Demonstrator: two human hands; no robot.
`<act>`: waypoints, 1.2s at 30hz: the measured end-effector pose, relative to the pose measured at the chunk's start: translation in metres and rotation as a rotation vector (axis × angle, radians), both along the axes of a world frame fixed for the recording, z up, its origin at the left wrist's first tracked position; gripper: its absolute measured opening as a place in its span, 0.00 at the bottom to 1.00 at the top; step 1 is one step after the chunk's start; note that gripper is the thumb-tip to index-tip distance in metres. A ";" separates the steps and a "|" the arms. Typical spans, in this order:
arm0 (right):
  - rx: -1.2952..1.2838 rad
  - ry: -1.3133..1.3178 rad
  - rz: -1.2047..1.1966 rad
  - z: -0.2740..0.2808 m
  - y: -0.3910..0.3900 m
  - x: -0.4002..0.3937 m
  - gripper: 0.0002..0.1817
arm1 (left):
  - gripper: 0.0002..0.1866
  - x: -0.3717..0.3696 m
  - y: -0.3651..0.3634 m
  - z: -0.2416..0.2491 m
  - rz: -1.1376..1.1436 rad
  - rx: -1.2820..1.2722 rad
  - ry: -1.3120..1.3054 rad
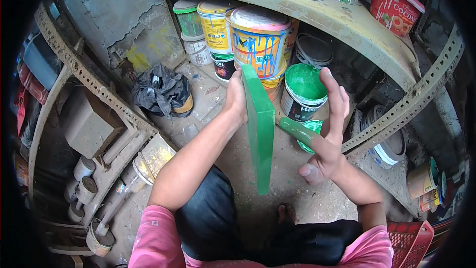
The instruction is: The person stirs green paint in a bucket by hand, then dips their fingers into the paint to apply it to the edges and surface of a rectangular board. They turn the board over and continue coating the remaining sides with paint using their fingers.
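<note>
My left hand [236, 98] grips a flat green-painted board [260, 134] by its upper left side and holds it upright, edge towards me. Most of the left fingers are hidden behind the board. To the right of the board is my right hand [325, 141], its fingers spread and nothing in it. Wet-looking green paint coats one of its outstretched fingers, which points at the board; I see a small gap between them. Behind that hand stands an open paint bucket [296, 107], green inside. A green-smeared lid [313, 128] lies on the floor by the bucket, partly covered by my hand.
Paint-streaked buckets [260, 44] stand under a curved shelf [297, 10] that holds more containers. A black plastic bag [161, 89] sits on the floor at left. Perforated metal uprights [91, 82] flank me. A red crate [409, 243] is at lower right.
</note>
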State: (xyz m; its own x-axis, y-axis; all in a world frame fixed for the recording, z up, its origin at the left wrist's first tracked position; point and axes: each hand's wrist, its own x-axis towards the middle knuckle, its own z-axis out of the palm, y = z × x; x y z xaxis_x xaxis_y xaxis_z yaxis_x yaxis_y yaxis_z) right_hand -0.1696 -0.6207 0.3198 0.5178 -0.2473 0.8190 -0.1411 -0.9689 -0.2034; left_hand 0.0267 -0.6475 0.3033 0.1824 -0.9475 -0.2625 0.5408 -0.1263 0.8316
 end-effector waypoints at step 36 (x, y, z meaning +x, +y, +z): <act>-0.174 0.060 -0.079 0.000 -0.002 0.004 0.41 | 0.31 0.006 -0.010 -0.017 0.021 0.043 -0.060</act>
State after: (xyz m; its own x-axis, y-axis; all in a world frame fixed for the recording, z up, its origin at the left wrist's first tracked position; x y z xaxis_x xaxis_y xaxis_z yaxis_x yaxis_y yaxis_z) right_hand -0.1659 -0.6228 0.3194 0.5519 -0.1465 0.8209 -0.2250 -0.9741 -0.0226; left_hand 0.0325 -0.6570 0.2862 0.2184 -0.9314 -0.2912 0.4930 -0.1522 0.8566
